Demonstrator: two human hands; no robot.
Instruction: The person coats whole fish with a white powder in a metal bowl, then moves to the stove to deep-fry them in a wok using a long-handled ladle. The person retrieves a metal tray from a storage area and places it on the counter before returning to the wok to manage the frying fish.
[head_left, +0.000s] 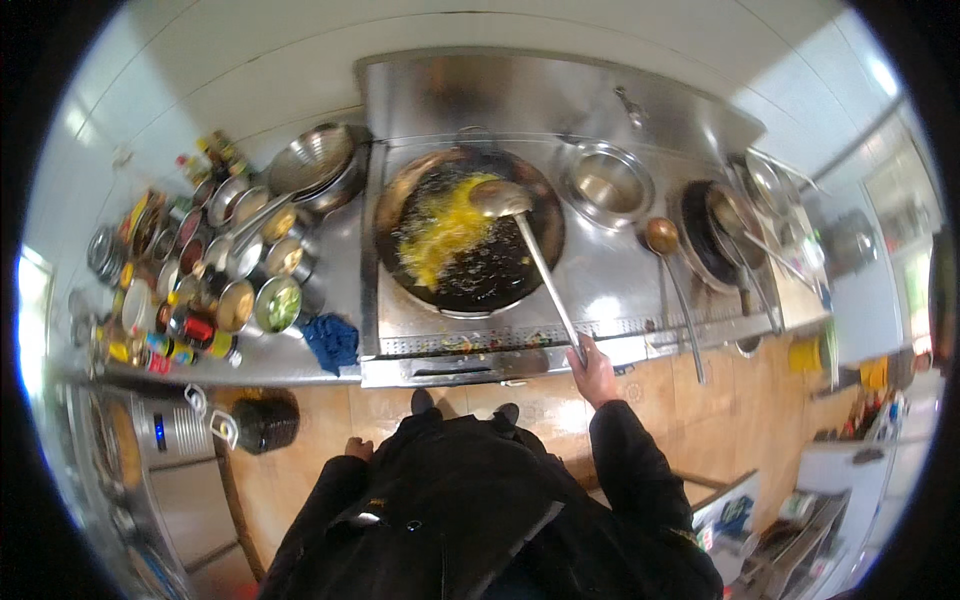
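Note:
My right hand grips the long handle of a metal ladle, whose bowl hangs over the upper middle of a large wok. Dark, bubbling oil fills the wok, and a long mass of yellow frying food floats in its left and middle part. My left hand hangs low by my side, away from the counter; its fingers are partly hidden and I cannot tell whether it holds anything.
Left of the stove stand strainers, bowls of ingredients, a bowl of chopped greens, seasoning bottles and a blue cloth. To the right are a steel pot, a second ladle and another wok. A dark container stands on the floor.

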